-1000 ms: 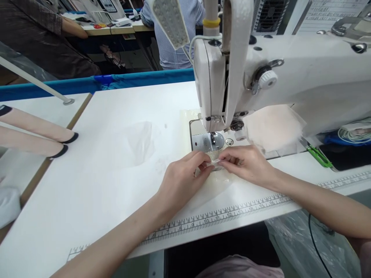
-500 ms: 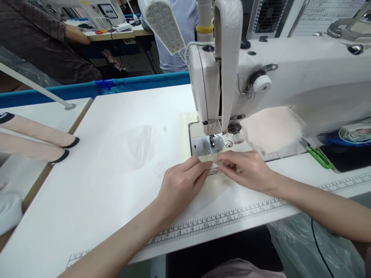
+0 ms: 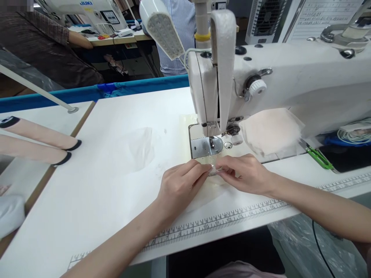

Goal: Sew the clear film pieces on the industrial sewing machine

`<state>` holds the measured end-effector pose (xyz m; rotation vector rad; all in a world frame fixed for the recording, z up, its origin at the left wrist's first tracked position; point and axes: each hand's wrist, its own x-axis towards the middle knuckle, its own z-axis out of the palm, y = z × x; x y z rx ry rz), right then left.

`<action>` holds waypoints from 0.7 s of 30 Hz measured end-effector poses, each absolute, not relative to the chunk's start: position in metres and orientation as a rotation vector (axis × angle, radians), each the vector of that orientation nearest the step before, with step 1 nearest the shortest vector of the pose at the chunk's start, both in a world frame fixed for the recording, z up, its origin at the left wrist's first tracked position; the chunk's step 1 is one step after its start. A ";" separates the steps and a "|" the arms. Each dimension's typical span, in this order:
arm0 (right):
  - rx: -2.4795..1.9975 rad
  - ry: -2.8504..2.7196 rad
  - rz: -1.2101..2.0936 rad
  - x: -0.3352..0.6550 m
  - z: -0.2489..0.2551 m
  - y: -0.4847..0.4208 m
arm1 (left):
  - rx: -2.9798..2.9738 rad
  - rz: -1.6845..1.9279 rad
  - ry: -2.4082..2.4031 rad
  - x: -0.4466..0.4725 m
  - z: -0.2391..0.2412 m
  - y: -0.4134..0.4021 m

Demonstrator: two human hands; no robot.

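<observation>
Behind the bare fingers (image 3: 199, 170), the left forearm (image 3: 124, 245) and right forearm (image 3: 313, 210) are bare; below, nearer the body, shows a creased, pale pinkish-grey cloth garment (image 3: 243, 271).

Soft, bright light evenly covers the tabletop (image 3: 95, 200).

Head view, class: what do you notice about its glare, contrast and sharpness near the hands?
Head view: bright reflections mark the metal needle plate; in the same view, the white table nearly swallows the sheer patch; also there, the translucent material between left hand and right hand lacks clear edges.
</observation>
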<state>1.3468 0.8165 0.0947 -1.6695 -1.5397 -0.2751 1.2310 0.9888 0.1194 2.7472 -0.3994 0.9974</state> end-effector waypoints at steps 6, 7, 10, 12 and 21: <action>-1.666 -1.559 -0.278 1.347 0.095 0.817 | 2.756 1.015 -0.417 1.231 0.120 0.990; -1.668 -1.561 -0.282 1.347 0.095 0.817 | 2.758 1.021 -0.419 1.231 0.120 0.989; -1.656 -1.566 -0.305 1.347 0.096 0.818 | 2.776 1.028 -0.431 1.230 0.121 0.989; -1.636 -1.569 -0.343 1.347 0.097 0.818 | 2.792 1.031 -0.447 1.230 0.122 0.989; -1.528 -1.733 -0.945 1.352 0.099 0.811 | 2.758 0.981 -0.416 1.229 0.122 0.986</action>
